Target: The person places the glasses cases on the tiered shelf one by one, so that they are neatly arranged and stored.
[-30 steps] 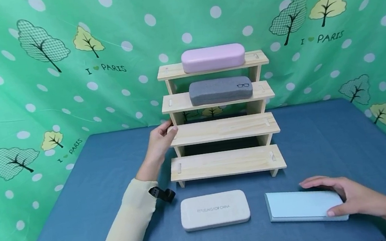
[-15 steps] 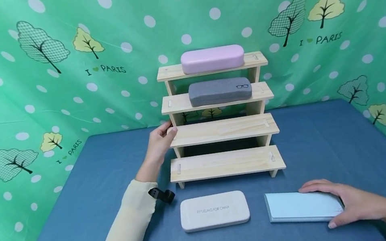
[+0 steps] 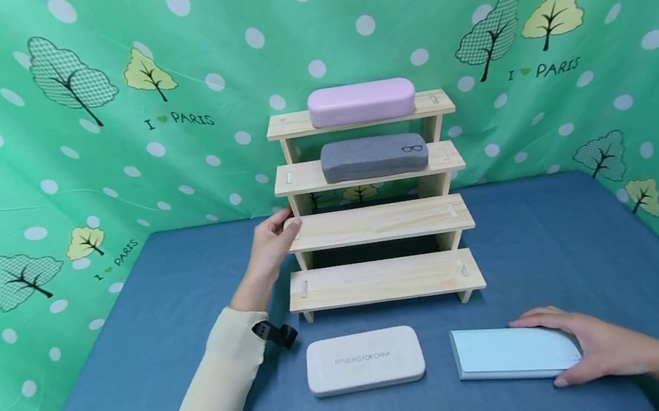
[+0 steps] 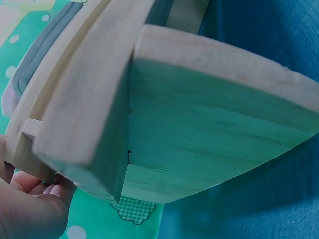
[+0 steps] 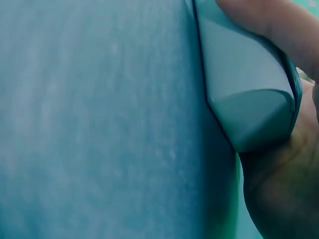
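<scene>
A four-step wooden display rack (image 3: 386, 281) stands on the table. At its left side my left hand (image 3: 269, 247) holds the end of the second step from the bottom, thumb on the board; in the left wrist view that hand (image 4: 30, 206) shows at lower left beside the wood. My right hand (image 3: 604, 343) grips a light blue glasses case (image 3: 511, 351) by its right end, thumb on the near edge and fingers along the far edge. In the right wrist view the case (image 5: 249, 74) appears end-on, lying against the hand's palm.
A white glasses case (image 3: 366, 371) with lettering lies before the rack. A purple case (image 3: 362, 102) sits on the top step, a grey case (image 3: 375, 158) on the step below. Blue cloth (image 3: 193, 307) covers the table; a green patterned curtain (image 3: 253, 7) hangs behind.
My right thumb has come down from the light blue case's top to its near edge, and the hand has closed around its end. My left hand stays on the rack. The view shifts slightly.
</scene>
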`<state>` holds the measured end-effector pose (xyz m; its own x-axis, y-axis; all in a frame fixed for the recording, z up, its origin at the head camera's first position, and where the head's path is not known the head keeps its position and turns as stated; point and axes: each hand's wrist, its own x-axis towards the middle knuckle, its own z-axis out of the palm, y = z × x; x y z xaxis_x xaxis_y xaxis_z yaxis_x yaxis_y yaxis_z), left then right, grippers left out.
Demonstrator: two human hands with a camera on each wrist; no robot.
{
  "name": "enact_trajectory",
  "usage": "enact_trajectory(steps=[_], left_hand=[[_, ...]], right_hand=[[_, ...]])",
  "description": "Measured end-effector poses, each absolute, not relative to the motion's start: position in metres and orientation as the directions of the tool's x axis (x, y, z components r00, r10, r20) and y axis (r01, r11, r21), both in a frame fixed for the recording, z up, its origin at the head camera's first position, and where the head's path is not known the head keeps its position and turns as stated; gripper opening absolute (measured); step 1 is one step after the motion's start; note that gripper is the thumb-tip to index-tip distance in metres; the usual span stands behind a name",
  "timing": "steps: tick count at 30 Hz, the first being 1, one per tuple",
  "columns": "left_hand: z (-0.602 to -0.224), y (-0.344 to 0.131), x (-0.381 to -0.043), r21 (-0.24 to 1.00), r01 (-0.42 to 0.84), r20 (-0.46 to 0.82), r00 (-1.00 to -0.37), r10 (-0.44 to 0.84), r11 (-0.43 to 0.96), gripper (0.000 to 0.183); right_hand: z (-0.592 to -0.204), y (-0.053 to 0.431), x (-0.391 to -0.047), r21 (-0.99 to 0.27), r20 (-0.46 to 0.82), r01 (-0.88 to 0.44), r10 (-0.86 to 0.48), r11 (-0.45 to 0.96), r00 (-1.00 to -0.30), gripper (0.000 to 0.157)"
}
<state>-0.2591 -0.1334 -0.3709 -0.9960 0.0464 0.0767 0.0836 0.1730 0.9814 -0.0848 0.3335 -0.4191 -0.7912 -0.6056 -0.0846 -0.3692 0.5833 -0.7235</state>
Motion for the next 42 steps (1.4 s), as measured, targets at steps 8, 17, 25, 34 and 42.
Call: enact_trajectory(steps=[8, 17, 25, 34, 42], left_hand=[[-0.371, -0.134, -0.259, 0.98, 0.086, 0.078, -0.996, 0.047, 0.182, 0.049], [-0.37, -0.134, -0.258, 0.98, 0.084, 0.077, -0.996, 0.047, 0.182, 0.049], [-0.368, -0.132, -0.257, 0.982, 0.076, 0.069, -0.997, 0.044, 0.174, 0.049], [-0.368, -0.131, -0.257, 0.982, 0.074, 0.068, -0.997, 0.045, 0.174, 0.049], [-0.365, -0.131, -0.255, 0.983, 0.066, 0.059, -0.997, 0.046, 0.171, 0.05]], right_hand=[[-0.42, 0.331, -0.086, -0.696, -0.049, -0.396, -0.589, 0.599, -0.806, 0.065], [-0.415, 0.327, -0.09, -0.645, 0.033, -0.457, -0.575, 0.612, -0.817, 0.066], [-0.392, 0.323, -0.097, -0.646, 0.047, -0.452, -0.559, 0.615, -0.828, 0.067], [-0.358, 0.312, -0.111, -0.645, 0.091, -0.482, -0.567, 0.593, -0.819, 0.068], [-0.337, 0.294, -0.139, -0.63, 0.079, -0.485, -0.571, 0.606, -0.817, 0.066]])
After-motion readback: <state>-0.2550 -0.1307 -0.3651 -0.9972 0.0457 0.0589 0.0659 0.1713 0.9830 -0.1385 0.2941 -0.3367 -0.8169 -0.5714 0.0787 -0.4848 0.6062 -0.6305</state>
